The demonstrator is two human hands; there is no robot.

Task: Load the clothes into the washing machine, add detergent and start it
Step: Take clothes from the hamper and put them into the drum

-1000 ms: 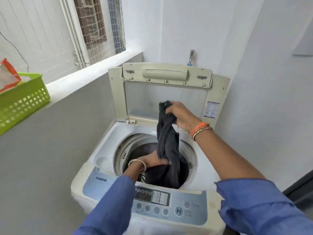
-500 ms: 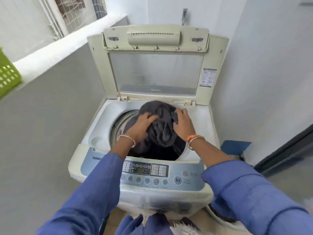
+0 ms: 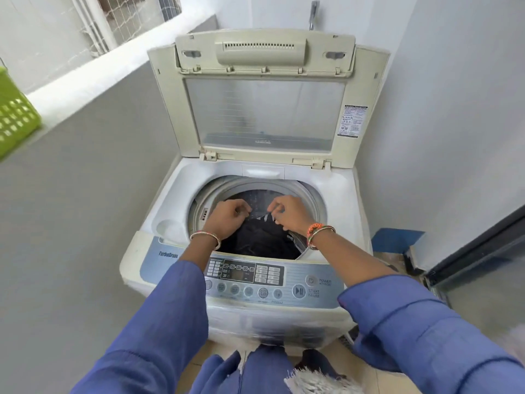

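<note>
Over the drum of the washing machine, left hand and right hand hover loosely curled, holding nothing; earlier they pressed the one dark garment, now lying lower inside.

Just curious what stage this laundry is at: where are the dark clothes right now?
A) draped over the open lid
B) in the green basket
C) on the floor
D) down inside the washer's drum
D: the dark clothes lie inside the drum of the washer, below the left hand and the right hand.
</note>
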